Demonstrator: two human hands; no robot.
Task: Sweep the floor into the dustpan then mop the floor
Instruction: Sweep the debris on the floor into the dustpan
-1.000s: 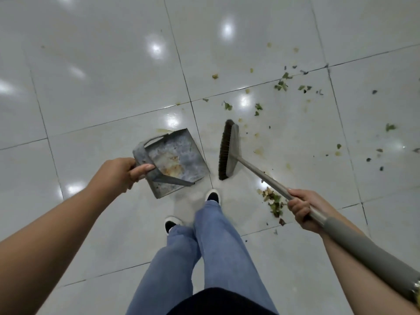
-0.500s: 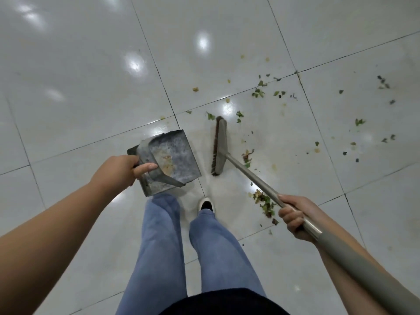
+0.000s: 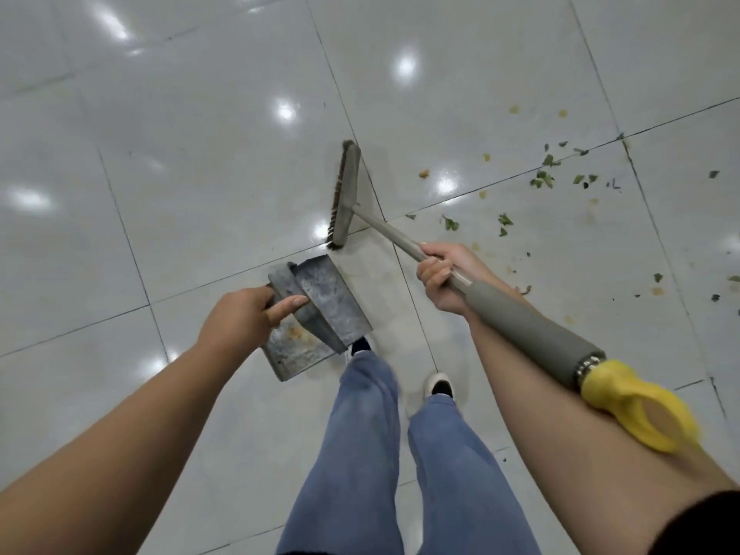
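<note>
My left hand [image 3: 244, 314] grips the handle of a grey metal dustpan [image 3: 320, 298], held above the floor in front of my legs; rusty stains mark its pan. My right hand [image 3: 442, 274] holds the metal shaft of a broom [image 3: 516, 324] just below its grey foam grip, whose yellow end cap lies along my forearm. The broom head [image 3: 343, 194] stands on edge ahead of the dustpan, bristles facing left. Green leaf bits and yellowish scraps [image 3: 544, 180] lie scattered over the glossy white tiles [image 3: 180, 174] to the right.
My legs in blue jeans [image 3: 372, 454] and two dark shoes with white soles stand at the bottom centre. More small debris [image 3: 656, 279] lies at the far right. Ceiling lights reflect off the tiles on the left, where no litter shows.
The view has swung left, so the litter now lies further right. The broom head moved up and left past a tile joint. The dustpan tilted steeper, and my right hand came closer.
</note>
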